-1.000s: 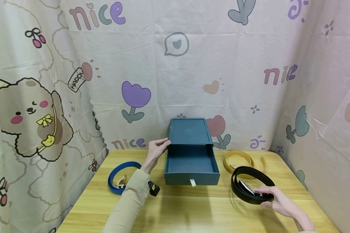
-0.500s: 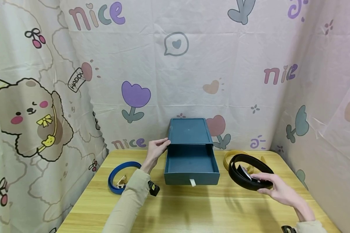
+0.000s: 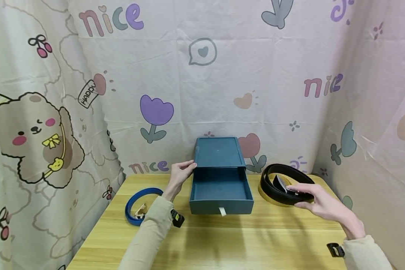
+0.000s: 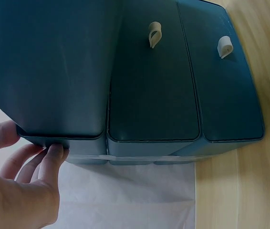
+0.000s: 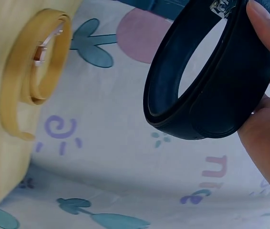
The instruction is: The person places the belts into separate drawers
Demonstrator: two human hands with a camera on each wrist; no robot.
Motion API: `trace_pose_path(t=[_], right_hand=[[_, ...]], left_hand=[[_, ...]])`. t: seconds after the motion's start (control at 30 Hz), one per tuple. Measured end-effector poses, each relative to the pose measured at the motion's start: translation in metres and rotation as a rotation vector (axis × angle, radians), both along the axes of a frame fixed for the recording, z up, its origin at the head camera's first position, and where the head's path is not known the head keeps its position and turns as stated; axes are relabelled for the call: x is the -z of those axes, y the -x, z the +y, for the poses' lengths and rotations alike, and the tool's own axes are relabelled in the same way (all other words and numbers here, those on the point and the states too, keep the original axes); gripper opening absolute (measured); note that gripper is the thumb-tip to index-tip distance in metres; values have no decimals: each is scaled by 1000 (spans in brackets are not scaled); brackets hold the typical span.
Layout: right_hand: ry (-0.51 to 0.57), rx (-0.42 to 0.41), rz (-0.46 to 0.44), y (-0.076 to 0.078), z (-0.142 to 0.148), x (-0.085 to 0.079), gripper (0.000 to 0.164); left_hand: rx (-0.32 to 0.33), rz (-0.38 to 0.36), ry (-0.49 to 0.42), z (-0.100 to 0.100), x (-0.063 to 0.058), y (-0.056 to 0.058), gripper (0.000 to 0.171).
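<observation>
Coiled into a ring, a black belt (image 3: pixel 276 196) with a silver buckle hangs in my right hand (image 3: pixel 325 202), whose thumb and fingers pinch its near right side. In the head view it overlaps the yellow belt (image 5: pixel 15 67), which lies coiled on the table in the right wrist view. My left hand (image 3: pixel 180 176) grips the top left front edge of a blue-grey drawer cabinet (image 3: pixel 218 152). Its top drawer (image 3: pixel 221 207) is pulled out, with nothing inside and a white tab on the front. Two lower drawers (image 4: pixel 154 86) are closed in the left wrist view.
A coiled blue belt (image 3: pixel 130 210) with a gold buckle lies on the wooden table (image 3: pixel 202 243) left of the cabinet, partly behind my left sleeve. A patterned cloth (image 3: pixel 202 93) hangs behind and along both sides of the table.
My right hand has moved up and farther back with the black belt, from in front of the yellow belt to over it. The left hand keeps its place on the cabinet.
</observation>
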State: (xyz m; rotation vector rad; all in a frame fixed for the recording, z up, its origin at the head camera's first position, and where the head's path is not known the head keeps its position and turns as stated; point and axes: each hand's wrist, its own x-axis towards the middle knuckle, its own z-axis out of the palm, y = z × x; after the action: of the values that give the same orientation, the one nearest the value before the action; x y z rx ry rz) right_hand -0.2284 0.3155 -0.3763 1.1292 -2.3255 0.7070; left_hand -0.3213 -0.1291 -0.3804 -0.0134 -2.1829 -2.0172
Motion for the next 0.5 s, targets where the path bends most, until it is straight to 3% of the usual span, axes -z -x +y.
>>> trace_pose_path(t=[0.27, 0.5], right_hand=[[-10, -60, 67, 5, -10, -28, 59], [-52, -34, 51, 5, -23, -51, 55]], left_hand=[[-2, -15, -2, 0, 0, 1, 35], [5, -2, 5, -1, 0, 1, 36]])
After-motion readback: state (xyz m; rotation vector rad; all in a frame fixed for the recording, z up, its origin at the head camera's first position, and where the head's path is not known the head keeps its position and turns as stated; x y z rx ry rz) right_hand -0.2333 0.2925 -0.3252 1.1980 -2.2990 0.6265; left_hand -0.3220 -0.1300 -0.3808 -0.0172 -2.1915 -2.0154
